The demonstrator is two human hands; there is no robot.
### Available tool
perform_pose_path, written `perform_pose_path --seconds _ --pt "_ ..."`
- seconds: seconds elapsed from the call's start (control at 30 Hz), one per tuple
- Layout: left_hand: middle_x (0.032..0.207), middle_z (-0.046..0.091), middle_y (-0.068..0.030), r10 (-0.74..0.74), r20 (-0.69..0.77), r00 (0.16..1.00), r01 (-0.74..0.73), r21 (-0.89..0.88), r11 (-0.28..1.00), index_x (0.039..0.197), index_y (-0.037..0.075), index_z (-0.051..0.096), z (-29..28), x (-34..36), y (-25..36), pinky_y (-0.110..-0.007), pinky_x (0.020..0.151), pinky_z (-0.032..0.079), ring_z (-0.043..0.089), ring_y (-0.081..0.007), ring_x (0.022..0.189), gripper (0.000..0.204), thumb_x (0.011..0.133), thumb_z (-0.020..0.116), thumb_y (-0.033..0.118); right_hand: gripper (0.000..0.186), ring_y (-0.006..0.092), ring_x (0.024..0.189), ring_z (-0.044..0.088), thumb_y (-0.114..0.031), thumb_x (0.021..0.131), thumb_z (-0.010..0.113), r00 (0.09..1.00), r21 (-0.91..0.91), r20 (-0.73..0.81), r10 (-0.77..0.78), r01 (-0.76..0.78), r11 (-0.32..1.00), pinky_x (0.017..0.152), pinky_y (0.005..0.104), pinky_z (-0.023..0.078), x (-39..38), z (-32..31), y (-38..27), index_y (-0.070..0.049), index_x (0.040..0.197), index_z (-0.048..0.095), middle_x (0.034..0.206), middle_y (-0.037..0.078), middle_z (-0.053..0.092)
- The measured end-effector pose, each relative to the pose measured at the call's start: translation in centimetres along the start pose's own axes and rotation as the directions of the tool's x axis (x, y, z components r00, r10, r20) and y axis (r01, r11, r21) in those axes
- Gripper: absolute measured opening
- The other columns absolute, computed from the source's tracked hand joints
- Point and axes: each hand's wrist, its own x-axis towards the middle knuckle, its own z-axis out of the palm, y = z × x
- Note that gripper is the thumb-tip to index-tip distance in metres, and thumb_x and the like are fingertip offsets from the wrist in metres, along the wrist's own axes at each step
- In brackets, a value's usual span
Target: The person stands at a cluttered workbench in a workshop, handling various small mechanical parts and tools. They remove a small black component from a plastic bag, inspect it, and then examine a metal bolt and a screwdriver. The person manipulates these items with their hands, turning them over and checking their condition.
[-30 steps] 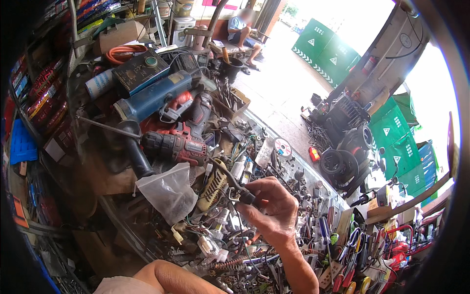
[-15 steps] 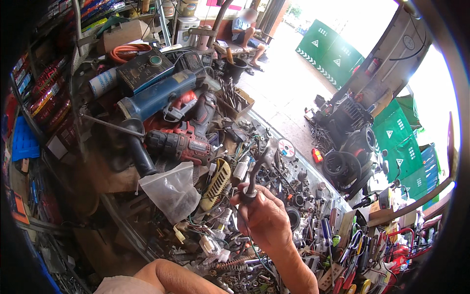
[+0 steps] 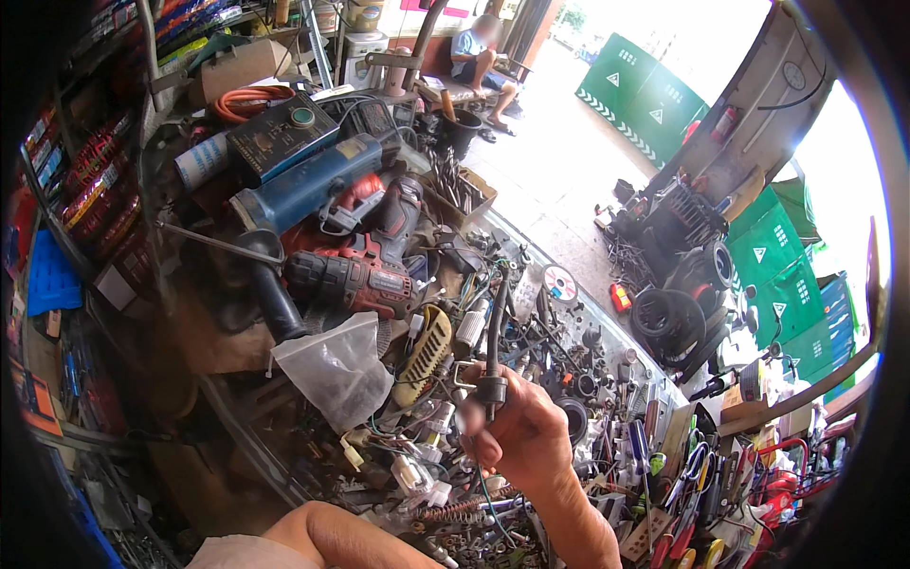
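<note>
My right hand (image 3: 519, 425) is closed on a dark cable-like part (image 3: 492, 343) with a black round fitting (image 3: 490, 389) at its lower end, held over a dense heap of small metal and plastic parts. A bent metal piece shows beside the fitting. Left of it lie a yellow slotted plastic piece (image 3: 420, 358) and a clear plastic bag (image 3: 336, 368). A red-black cordless drill (image 3: 365, 275) and a blue power tool (image 3: 313, 185) lie farther back. My left forearm (image 3: 332, 536) crosses the lower edge; its hand is out of view.
A person (image 3: 474, 62) sits on a bench at the back. Packed shelves (image 3: 90, 171) line the left. Green barriers (image 3: 635, 95) stand outside. Tires and machinery (image 3: 678, 313) fill the floor at right, beside the glass counter's edge (image 3: 616, 341). Hand tools (image 3: 701, 484) crowd the lower right.
My right hand has turned and shifted slightly, and the dark part in it now stands nearly upright where earlier it slanted to the upper left. The view has shifted a little.
</note>
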Motion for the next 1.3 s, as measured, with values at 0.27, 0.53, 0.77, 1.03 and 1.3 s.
perform_pose_path --seconds 0.27,0.53,0.77,1.03,1.3 --pt "0.060 0.056 -0.0081 0.015 -0.003 1.000 -0.015 0.016 1.000 0.066 -0.001 0.060 0.1 0.1 -0.3 -0.033 0.043 0.042 0.057 -0.0208 0.056 0.016 0.071 0.061 0.015 0.060 0.0172 0.051 0.054 -0.036 0.096 0.052 1.000 0.007 -0.002 -0.031 0.031 0.999 0.048 0.0308 0.047 0.2 -0.6 0.0 0.012 0.130 0.041 0.082 0.019 0.063" --pt "0.061 0.057 -0.0082 0.003 0.018 1.000 -0.004 0.016 1.000 0.068 -0.001 0.060 -0.1 0.1 -0.1 -0.033 0.044 0.043 0.058 -0.0208 0.057 0.017 0.072 0.061 0.016 0.040 0.0146 0.055 0.058 -0.029 0.099 0.053 0.987 -0.140 -0.159 -0.013 -0.010 0.990 0.046 0.0262 0.048 1.1 0.4 0.2 0.008 0.115 0.052 0.074 0.016 0.063" --pt "0.063 0.059 -0.0080 0.000 0.100 0.995 -0.008 0.080 0.997 0.071 0.000 0.062 -0.7 0.3 -0.2 -0.043 0.054 0.046 0.059 -0.0215 0.059 0.019 0.077 0.059 0.019 0.036 0.0070 0.050 0.055 -0.034 0.096 0.063 0.939 -0.408 -0.343 -0.007 -0.142 0.902 0.043 0.0201 0.045 4.0 -0.5 1.4 0.001 0.098 0.060 0.074 0.010 0.067" --pt "0.063 0.059 -0.0076 -0.021 0.134 0.991 0.007 0.105 0.994 0.071 0.000 0.062 -1.5 0.6 -0.3 -0.049 0.056 0.045 0.058 -0.0212 0.058 0.022 0.078 0.057 0.021 0.040 0.0137 0.058 0.063 -0.037 0.091 0.069 0.948 -0.942 -0.140 -0.286 -0.039 0.334 0.054 0.0289 0.050 5.1 -0.2 0.2 0.003 0.089 0.064 0.072 0.011 0.069" --pt "0.063 0.059 -0.0081 0.003 0.119 0.993 -0.012 0.073 0.997 0.070 0.001 0.062 -0.2 0.3 -0.1 -0.050 0.055 0.044 0.058 -0.0215 0.058 0.021 0.075 0.058 0.021 0.052 0.0345 0.111 0.055 -0.030 0.081 0.071 0.787 -0.661 0.131 -0.602 -0.383 -0.645 0.095 0.0459 0.041 7.7 -5.5 -3.7 0.000 0.121 0.059 0.119 0.019 0.060"
